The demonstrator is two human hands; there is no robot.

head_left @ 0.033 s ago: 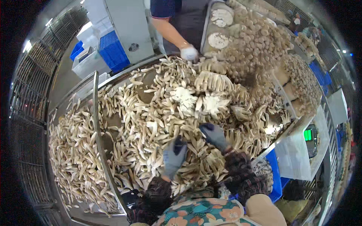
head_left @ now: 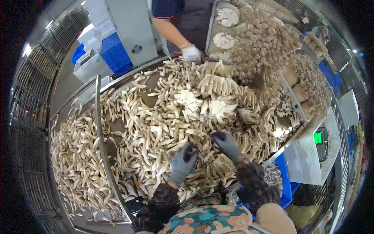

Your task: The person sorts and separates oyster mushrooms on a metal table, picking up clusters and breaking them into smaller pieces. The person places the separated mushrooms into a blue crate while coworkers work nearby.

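Observation:
My left hand (head_left: 183, 164), in a grey glove with dark blue fingertips, is low over the near middle of a heap of loose, pale, long-stemmed mushrooms (head_left: 136, 136). Its thumb and fingers look bent and apart. Farther right, my right hand (head_left: 229, 146) wears a matching glove and points left, its fingers partly spread above the stems. I make out no mushroom held in either glove. Just below the right hand lies a brownish mushroom cluster (head_left: 222, 165). Beyond both hands sit clusters with white cut bases (head_left: 220, 107).
A metal divider (head_left: 102, 144) separates more loose mushrooms (head_left: 78, 163) on the left. Across the table, a co-worker's gloved hand (head_left: 191, 54) touches the heap. Uncut clusters (head_left: 265, 43) fill the far right. A white bin (head_left: 304, 156), scale display (head_left: 319, 138) and blue crate (head_left: 286, 183) stand at right.
My right hand has shifted slightly right and nearer to me; my left has moved a little to the right. The co-worker's hand has moved slightly left.

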